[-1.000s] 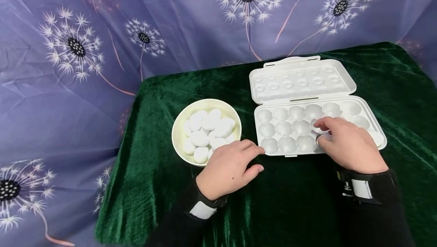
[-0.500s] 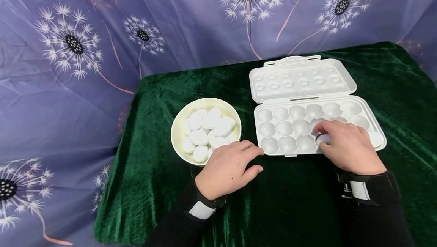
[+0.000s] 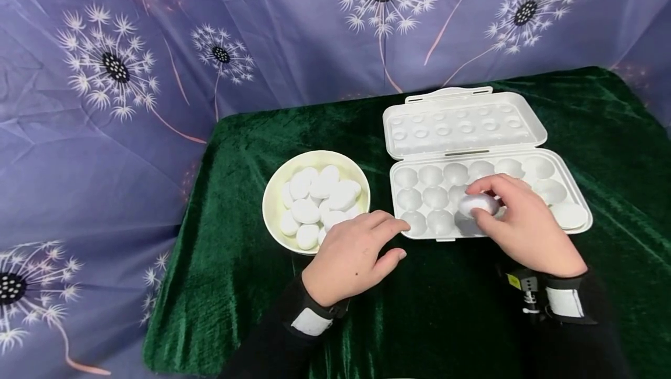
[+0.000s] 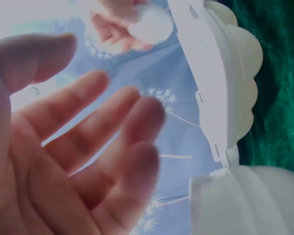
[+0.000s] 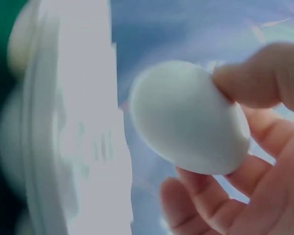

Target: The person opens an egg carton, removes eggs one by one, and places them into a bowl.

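Note:
My right hand (image 3: 524, 222) pinches a white egg (image 3: 478, 205) between thumb and fingers, just above the front part of the egg tray (image 3: 453, 236). In the right wrist view the same egg (image 5: 186, 117) shows whole, lying sideways between thumb and fingertips. One white egg (image 3: 569, 216) sits in the tray's front right cup. My left hand (image 3: 353, 257) hovers loosely with nothing in it, between the cream bowl (image 3: 272, 204) and the tray's front left corner. Several white eggs (image 3: 306, 211) are heaped in that bowl, some hidden behind the left hand.
The tray's hinged lid (image 3: 463, 126) lies folded back behind it. A dark green velvet cloth (image 3: 251, 309) covers the table. Behind hangs a purple curtain (image 3: 293, 41) printed with dandelions.
My right hand has lifted the egg up from a front cup of the tray and shifted slightly left, so more of the egg shows. The left hand has barely moved.

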`<state>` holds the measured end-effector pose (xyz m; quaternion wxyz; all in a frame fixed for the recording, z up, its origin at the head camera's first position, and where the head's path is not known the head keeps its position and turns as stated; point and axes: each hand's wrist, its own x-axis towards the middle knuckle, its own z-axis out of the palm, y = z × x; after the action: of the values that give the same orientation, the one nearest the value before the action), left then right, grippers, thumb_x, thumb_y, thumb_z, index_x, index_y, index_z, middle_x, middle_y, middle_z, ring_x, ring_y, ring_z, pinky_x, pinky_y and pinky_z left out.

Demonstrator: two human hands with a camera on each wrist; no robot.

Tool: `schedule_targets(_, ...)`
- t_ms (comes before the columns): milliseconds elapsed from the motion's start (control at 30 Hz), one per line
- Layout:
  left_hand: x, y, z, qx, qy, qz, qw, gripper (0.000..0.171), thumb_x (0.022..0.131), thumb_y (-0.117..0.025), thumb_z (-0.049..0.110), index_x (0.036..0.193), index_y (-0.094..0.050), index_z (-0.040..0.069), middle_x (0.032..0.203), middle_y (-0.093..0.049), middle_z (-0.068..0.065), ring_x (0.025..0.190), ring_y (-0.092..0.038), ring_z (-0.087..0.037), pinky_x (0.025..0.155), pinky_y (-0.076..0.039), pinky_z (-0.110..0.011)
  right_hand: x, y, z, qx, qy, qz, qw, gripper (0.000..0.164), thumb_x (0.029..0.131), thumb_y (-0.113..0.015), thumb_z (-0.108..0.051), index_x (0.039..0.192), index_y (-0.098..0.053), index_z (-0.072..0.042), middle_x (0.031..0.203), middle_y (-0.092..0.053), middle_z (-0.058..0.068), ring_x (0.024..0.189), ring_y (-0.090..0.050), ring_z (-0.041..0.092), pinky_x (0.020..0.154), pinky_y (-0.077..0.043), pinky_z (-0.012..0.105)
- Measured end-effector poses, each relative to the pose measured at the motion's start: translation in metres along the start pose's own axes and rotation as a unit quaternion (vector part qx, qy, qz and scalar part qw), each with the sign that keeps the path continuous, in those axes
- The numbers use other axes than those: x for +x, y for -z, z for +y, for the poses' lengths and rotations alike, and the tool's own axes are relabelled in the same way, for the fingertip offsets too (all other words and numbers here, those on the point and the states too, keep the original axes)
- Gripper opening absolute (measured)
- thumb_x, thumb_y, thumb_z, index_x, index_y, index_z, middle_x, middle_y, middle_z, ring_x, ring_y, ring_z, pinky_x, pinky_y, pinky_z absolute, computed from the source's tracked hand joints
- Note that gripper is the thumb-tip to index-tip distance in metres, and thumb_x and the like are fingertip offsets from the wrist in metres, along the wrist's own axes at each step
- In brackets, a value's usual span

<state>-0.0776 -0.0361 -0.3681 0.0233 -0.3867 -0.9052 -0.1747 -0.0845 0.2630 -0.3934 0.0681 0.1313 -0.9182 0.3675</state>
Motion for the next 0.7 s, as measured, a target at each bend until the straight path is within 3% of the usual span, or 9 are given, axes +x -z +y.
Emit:
schedule_targets(133,0.001,-0.002,0.002,-0.034,-0.007,0.055,0.9979,0.038,0.094,-0.07,0.033,0.13,-0.064,0.023,0.12,-0.062,0.008,0.103,-0.062,-0.008,0.071,-0.053,-0.028,0.002,-0.011,-0.018,0.099,0.03,0.0,0.995,0.038,0.087,-0.072,0.003,0.119,-0.064,-0.016,0.115,-0.062,-0.008,0.095,-0.051,0.008,0.077,-0.039,0.023)
schedule_targets(267,0.002,-0.003,0.004,-0.053,-0.016,0.09,0.9944,0.042,0.092,-0.074,0.031,0.132,-0.063,0.02,0.124,-0.06,0.006,0.11,-0.06,-0.008,0.078,-0.054,-0.027,0.003,-0.024,-0.033,0.218,0.04,-0.022,0.975,0.038,0.09,-0.067,0.009,0.121,-0.061,-0.012,0.124,-0.061,-0.001,0.108,-0.056,0.013,0.076,-0.045,0.022)
schedule_targets(400,0.002,-0.005,0.006,-0.061,-0.022,0.113,0.9915,0.046,0.09,-0.076,0.029,0.133,-0.061,0.018,0.127,-0.058,0.003,0.112,-0.058,-0.007,0.079,-0.054,-0.024,0.003,-0.04,-0.043,0.361,0.065,-0.032,0.93,0.035,0.089,-0.059,0.018,0.12,-0.056,0.002,0.126,-0.06,0.013,0.114,-0.055,0.022,0.073,-0.046,0.023)
schedule_targets(533,0.001,-0.006,0.006,-0.064,-0.022,0.134,0.9886,0.047,0.089,-0.078,0.027,0.132,-0.061,0.017,0.127,-0.056,0.002,0.111,-0.056,-0.006,0.078,-0.053,-0.021,0.004,-0.055,-0.047,0.461,0.101,-0.035,0.881,0.035,0.087,-0.052,0.025,0.12,-0.05,0.012,0.127,-0.057,0.019,0.115,-0.056,0.025,0.08,-0.049,0.024)
schedule_targets(600,-0.001,-0.006,0.005,-0.067,-0.022,0.142,0.9874,0.046,0.089,-0.078,0.026,0.131,-0.062,0.017,0.127,-0.055,0.002,0.109,-0.056,-0.006,0.078,-0.052,-0.02,0.004,-0.061,-0.049,0.484,0.114,-0.038,0.867,0.035,0.087,-0.052,0.026,0.12,-0.05,0.014,0.127,-0.056,0.02,0.114,-0.057,0.027,0.084,-0.049,0.025)
schedule_targets(700,-0.004,-0.006,0.004,-0.072,-0.019,0.15,0.9858,0.042,0.09,-0.078,0.025,0.129,-0.063,0.018,0.125,-0.056,0.002,0.107,-0.057,-0.006,0.078,-0.052,-0.02,0.003,-0.068,-0.053,0.495,0.119,-0.042,0.86,0.034,0.088,-0.053,0.025,0.12,-0.052,0.012,0.126,-0.056,0.019,0.113,-0.056,0.027,0.085,-0.05,0.026)
